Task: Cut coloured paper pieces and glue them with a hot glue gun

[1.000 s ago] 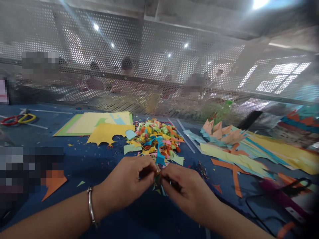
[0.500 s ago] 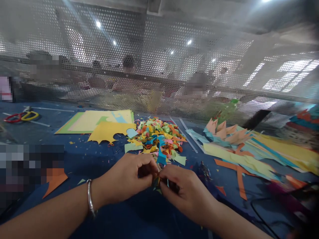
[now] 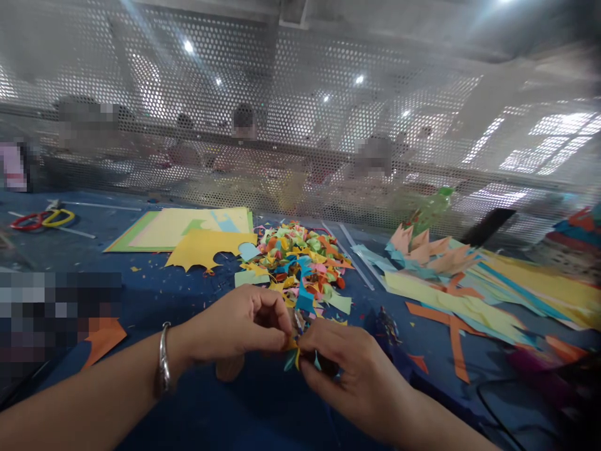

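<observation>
In front of me, small folded paper pieces (image 3: 292,358), green, yellow and orange, show between my hands. My left hand (image 3: 239,326), with a silver bangle at the wrist, is closed in a pinch at their left side. Pinched against them from the right is my right hand (image 3: 352,360), its fingertips almost touching the left ones. Something thin and pale shows by the fingertips, too small to name. Just beyond lies a heap of colourful paper cutouts (image 3: 300,257), with a blue paper scrap (image 3: 306,297) at its near edge.
Stacked paper sheets (image 3: 141,235) and a cut yellow sheet (image 3: 201,247) lie left of the heap. Scissors (image 3: 42,219) rest farther left. Rightward are folded paper points (image 3: 422,247), paper strips (image 3: 455,307) and a green bottle (image 3: 434,207). A perforated screen (image 3: 282,156) stands behind.
My left hand has shifted slightly, and one of its lower fingers now shows beneath. More of the coloured paper pieces shows between the fingertips. The right hand stays nearly in place.
</observation>
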Tool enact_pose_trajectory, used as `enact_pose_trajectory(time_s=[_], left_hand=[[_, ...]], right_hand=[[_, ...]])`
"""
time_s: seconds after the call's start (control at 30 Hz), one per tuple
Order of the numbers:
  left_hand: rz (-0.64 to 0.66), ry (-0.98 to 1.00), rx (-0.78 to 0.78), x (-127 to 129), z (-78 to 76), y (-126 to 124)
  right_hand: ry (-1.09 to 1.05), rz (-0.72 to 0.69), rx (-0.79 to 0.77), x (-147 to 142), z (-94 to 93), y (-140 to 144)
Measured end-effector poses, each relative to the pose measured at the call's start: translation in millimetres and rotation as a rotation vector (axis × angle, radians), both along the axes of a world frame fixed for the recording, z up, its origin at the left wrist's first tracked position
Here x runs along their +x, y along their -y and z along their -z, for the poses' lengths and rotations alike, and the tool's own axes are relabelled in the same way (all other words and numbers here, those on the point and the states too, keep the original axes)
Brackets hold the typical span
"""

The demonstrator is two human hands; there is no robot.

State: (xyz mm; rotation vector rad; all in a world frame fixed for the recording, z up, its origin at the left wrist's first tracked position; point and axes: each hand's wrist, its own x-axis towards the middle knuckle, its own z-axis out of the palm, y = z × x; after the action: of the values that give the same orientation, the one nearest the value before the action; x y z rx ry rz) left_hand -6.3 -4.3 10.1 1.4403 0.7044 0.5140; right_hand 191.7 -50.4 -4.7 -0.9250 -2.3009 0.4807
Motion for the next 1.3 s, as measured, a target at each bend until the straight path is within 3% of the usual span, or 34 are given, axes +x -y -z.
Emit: enact_pose_trajectory(time_s=[0.2, 0.5, 0.67, 0.77, 0.93, 1.3], left_hand=[[0.086, -0.044, -0.181, -0.9, -7.8, -0.4], [0.098, -0.015, -0.224, 1.6, 5.8, -1.5], [0.092, -0.044, -0.175, 6.6, 3.5, 2.2], [-0.020, -0.060, -0.023, 8.6, 1.6, 5.7], [-0.238, -0.077, 0.392, 6.0, -2.0, 12.4], [-0.206, -0.140, 0.707, 5.6, -8.2, 17.7]], right_hand=[[-0.006, -0.015, -0.012, -0.3, -1.2, 4.5], [-0.036, -0.078, -0.092, -2.3, -3.3, 8.5], [-0.039, -0.081, -0.108, -3.3, -2.1, 6.9], [-0.036, -0.057, -0.063, -1.7, 1.0, 5.0], [-0.013, 0.041, 0.023, 3.8, 2.2, 3.8], [-0.024, 0.173, 0.151, 10.9, -2.7, 2.7]])
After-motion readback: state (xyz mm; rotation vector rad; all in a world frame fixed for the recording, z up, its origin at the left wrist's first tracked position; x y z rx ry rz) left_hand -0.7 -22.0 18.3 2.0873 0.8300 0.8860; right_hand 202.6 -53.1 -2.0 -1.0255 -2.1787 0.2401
